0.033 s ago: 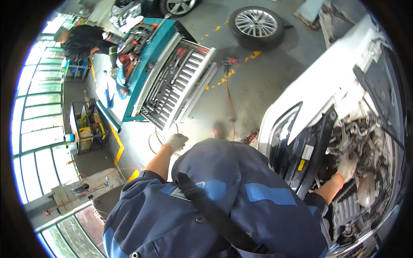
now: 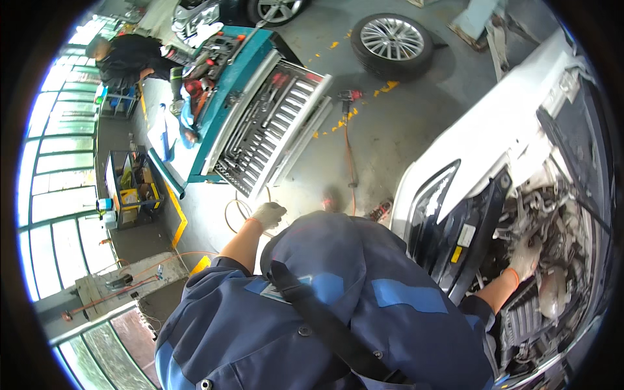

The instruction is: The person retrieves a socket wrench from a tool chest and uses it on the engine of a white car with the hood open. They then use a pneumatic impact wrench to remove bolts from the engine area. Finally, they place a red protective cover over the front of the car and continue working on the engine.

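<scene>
Change since the previous frame: almost none, so work stays at the engine parts [image 2: 549,211]. Right hand [image 2: 524,255] reaches among them; grip hidden, cannot tell. Left hand [image 2: 269,215] half-curled beside jacket [image 2: 325,260], grip unclear. Parts look greyish, cluttered, inside white car's [image 2: 491,130] front.

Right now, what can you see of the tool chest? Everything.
The tool chest is teal, apparently painted metal, standing left of the white car. A pale-fronted drawer is pulled out, packed with silvery tools in rows; what looks like another juts out below. Assorted tools clutter its top. The left hand is near the drawer's corner; no contact shows.
</scene>
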A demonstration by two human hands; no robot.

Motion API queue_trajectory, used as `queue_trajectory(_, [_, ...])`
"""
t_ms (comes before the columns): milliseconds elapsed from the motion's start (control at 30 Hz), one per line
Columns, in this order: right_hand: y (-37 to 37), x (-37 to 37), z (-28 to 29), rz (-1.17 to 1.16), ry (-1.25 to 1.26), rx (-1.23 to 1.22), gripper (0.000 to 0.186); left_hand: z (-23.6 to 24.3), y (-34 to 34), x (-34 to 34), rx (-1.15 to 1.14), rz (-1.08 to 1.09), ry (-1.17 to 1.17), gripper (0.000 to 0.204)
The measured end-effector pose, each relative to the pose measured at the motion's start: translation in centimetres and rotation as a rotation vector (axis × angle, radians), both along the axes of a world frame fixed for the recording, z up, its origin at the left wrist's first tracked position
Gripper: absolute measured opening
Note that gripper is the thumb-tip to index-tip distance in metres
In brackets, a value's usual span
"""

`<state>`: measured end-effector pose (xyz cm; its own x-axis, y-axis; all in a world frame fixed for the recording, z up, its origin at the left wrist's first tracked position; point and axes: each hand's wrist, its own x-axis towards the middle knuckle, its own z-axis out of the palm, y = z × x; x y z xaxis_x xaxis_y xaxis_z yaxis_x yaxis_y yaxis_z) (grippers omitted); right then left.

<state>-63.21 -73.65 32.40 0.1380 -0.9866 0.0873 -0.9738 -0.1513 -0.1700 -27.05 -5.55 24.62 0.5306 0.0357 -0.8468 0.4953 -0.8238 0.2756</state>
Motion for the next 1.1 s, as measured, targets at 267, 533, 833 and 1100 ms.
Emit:
queue_trajectory(267, [5.7,5.5,4.8,0.062,-0.230,-0.242,0.060,-1.3,2.1,3.7,-0.037,-0.128,0.051,0.050])
queue_trajectory(533, [19.9,20.2,3.8,0.587,-0.407,0.021,0.034,-1.6,2.5,11.0,-0.358,-0.420,-0.249,0.055])
queue_trajectory(833, [30.1,30.4,3.4,0.866,-0.187,0.443,0.032,-4.3,-0.2,12.4,-0.332,-0.588,-0.128,0.062])
queue_trajectory(1100, [31.3,35.2,5.3,0.988,-0.208,0.429,0.029,-5.7,-0.1,12.5,-0.403,-0.846,-0.289,0.073])
